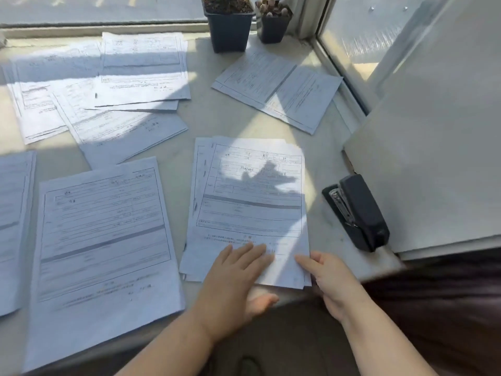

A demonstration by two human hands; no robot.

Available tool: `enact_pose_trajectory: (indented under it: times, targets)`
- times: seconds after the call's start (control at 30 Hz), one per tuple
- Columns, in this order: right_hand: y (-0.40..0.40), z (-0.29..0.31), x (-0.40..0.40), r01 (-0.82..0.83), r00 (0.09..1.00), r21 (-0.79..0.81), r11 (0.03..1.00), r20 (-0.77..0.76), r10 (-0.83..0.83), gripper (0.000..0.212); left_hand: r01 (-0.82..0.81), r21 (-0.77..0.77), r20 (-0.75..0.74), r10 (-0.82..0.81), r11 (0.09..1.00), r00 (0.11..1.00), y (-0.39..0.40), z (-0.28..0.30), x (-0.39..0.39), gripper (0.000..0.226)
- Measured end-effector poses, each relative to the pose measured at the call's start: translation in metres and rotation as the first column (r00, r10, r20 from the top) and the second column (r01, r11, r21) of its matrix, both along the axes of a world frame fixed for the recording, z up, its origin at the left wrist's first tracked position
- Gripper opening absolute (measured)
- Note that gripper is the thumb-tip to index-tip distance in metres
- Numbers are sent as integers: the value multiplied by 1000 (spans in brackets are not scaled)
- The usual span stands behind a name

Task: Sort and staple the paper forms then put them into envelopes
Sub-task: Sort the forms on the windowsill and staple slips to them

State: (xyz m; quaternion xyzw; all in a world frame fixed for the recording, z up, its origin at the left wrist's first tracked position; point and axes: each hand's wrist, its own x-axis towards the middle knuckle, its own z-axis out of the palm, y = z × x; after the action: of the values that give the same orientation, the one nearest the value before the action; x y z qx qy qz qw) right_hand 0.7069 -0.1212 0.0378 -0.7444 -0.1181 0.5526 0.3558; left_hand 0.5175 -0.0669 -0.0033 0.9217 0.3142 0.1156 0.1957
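Stapler (357, 211): 1, black, lying on the pale ledge (211, 118) right of the near stack, well apart from both hands, untouched.
Form stacks: 7 visible groups, though overlaps at far left make that count unsure.
Near stack (248, 207): printed forms, sheets fanned unevenly, directly ahead, its bottom edge at the ledge's front edge.
Large stack (103, 240): just left of the near stack, separate from it, overhanging the front edge.
Edge stack (12, 226): at the far left, cut off by the view.
Far-left piles (100, 85): about 3, overlapping one another below the window.
Far-right pile (279, 88): 1, angled, in front of the pots.
Plant pots: 2, dark, by the window; larger pot (229, 28) left, smaller pot (272, 25) right with a small succulent.
Left hand (235, 280): fingers straight and together, pressed flat on the near stack's bottom margin; thumb spread out below the paper's edge.
Right hand (328, 278): at the stack's bottom right corner, thumb lying on top of the sheets; fingers hidden beneath, so a pinch cannot be confirmed.
Envelopes: cannot tell which item, if any.
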Motion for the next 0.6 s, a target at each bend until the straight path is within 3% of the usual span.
enact_pose_trajectory:
  times: [0.3,0.43,0.5,0.6]
  targets:
    - [-3,2,-10,81,997,53,995,-3,-81,19,-166,5,264,159,986,951,-13,-3,13,37]
    - [-4,-1,-9,65,998,93,994,-3,-65,22,-188,-111,304,214,976,928,-10,2,8,29]
    - [-8,-1,-1,64,996,90,994,-61,-58,23,-295,-229,300,356,928,885,-9,6,8,27]
    - [-16,0,8,-16,986,98,995,-166,32,15,-465,-463,308,629,755,714,-7,9,17,9]
